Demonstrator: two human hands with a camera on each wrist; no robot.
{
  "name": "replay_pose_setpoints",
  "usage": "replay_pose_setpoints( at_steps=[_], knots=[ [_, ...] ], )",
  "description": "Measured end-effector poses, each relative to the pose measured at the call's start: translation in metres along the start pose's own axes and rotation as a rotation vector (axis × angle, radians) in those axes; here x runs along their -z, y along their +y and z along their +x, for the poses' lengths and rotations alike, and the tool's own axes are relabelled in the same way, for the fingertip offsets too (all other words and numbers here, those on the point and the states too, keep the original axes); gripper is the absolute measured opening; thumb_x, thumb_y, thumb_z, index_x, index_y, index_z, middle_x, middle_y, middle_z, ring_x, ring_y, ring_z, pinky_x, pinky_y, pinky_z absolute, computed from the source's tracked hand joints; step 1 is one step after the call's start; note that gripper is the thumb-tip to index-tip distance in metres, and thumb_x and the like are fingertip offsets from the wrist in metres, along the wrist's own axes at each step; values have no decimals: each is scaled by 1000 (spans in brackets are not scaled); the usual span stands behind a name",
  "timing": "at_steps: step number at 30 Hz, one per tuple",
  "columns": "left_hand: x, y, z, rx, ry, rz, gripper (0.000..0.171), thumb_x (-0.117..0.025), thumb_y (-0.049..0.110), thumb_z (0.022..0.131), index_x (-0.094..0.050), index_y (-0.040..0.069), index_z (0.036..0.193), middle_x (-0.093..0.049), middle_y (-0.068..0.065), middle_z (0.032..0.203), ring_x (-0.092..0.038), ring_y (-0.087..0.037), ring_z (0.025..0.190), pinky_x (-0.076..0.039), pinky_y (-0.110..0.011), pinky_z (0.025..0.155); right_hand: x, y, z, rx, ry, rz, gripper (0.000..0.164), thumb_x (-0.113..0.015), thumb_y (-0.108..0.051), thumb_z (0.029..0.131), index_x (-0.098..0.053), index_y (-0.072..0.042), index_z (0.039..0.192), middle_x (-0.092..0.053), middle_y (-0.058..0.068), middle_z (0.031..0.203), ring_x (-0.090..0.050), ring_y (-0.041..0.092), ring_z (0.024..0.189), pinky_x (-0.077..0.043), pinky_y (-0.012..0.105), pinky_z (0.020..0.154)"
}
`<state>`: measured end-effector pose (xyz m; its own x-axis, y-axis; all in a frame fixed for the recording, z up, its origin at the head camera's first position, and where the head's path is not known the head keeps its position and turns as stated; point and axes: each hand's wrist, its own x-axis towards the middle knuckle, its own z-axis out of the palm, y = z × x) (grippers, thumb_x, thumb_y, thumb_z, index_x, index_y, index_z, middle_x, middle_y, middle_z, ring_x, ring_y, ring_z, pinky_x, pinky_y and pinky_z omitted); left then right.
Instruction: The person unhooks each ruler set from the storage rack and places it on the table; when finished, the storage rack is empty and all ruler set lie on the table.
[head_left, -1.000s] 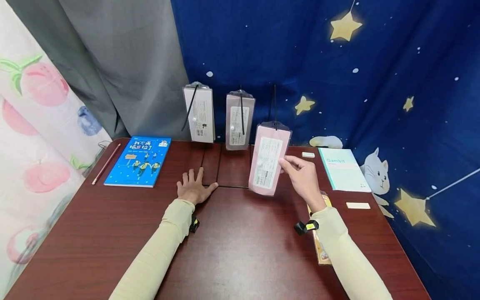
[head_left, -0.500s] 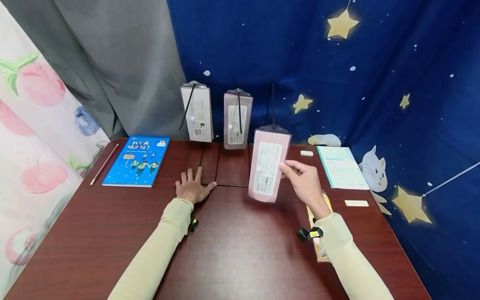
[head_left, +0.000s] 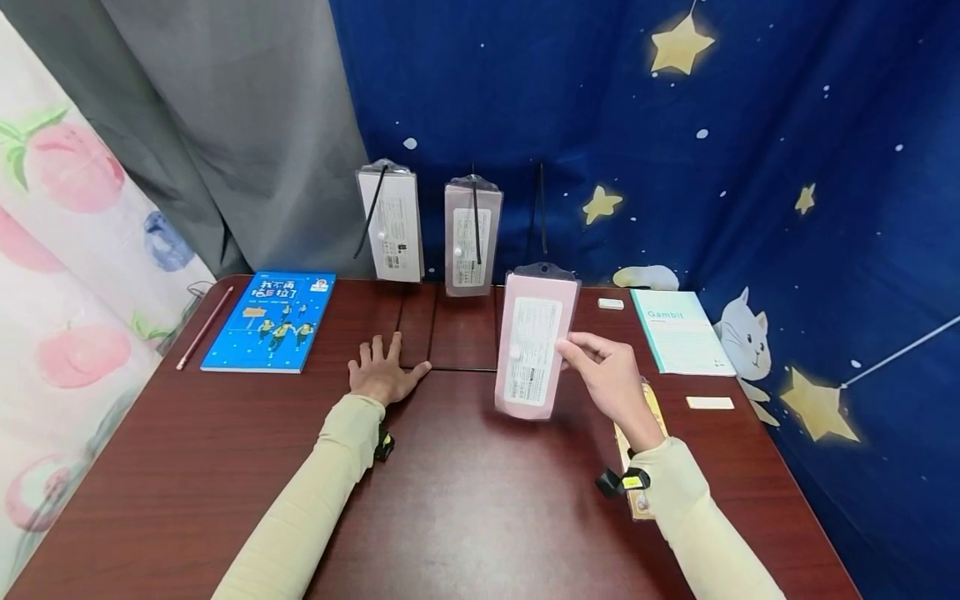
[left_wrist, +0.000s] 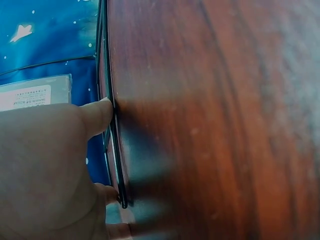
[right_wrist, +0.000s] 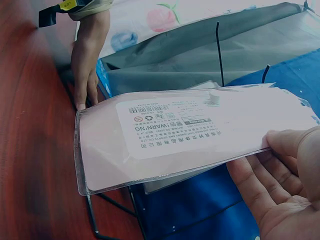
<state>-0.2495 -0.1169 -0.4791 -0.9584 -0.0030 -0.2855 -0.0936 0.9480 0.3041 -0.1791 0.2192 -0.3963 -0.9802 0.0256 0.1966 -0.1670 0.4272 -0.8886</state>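
Note:
A flat pink packet in a clear plastic sleeve with a white printed label (head_left: 537, 346) is pinched at its right edge between the thumb and fingers of my right hand (head_left: 609, 377). Its top sits just below the tip of the right black wire hook (head_left: 543, 208), apart from it. Two similar packets, one white (head_left: 395, 225) and one pale pink (head_left: 472, 237), hang from the other hooks. My left hand (head_left: 380, 375) lies with fingers spread on the table at the rack's wire base (head_left: 465, 369); in the left wrist view its thumb (left_wrist: 97, 117) touches the wire.
A blue book (head_left: 270, 321) and a pencil (head_left: 205, 327) lie at the left. On the right are a pale green notebook (head_left: 684, 333), a small white eraser (head_left: 611, 304), a whitish strip (head_left: 710, 403) and a yellow packet (head_left: 640, 500), partly under my right forearm. Curtains (head_left: 480, 83) stand behind.
My right hand has drawn the pink packet toward me and down, and its top has come off the hook's end. The left hand stays in place.

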Motion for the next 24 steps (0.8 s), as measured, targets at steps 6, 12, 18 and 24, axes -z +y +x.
replay_pose_setpoints(
  at_steps=[6,12,18,24],
  knots=[
    [0,-1,2,1,-5,0,90,-43,65,103,-10,12,168,-7,-27,172,-6,-51,159,-13,-68,126,6,10,-9,-53,-3,-29,39,-73,-42,97,-78,-10,120,-80,14,94,-77,20,85,-54,20,74],
    [0,-1,2,-1,-10,-2,90,-42,65,103,-9,11,168,-6,-27,172,-5,-51,159,-12,-68,126,16,19,-19,-109,-10,-72,40,-71,-40,98,-77,-8,121,-80,13,94,-75,19,82,-56,24,71],
    [0,0,2,-2,-11,1,90,-41,65,103,-9,11,168,-5,-27,172,-5,-51,159,-12,-68,126,23,30,-28,-157,-9,-135,37,-71,-38,99,-77,-7,118,-77,10,87,-72,28,82,-51,24,64],
    [0,-1,3,-3,-13,11,90,-41,65,103,-8,11,168,-5,-28,172,-5,-52,159,-13,-68,125,26,42,-35,-225,-54,-168,35,-70,-36,99,-78,-7,118,-74,9,87,-71,21,79,-53,26,65]
  ],
)
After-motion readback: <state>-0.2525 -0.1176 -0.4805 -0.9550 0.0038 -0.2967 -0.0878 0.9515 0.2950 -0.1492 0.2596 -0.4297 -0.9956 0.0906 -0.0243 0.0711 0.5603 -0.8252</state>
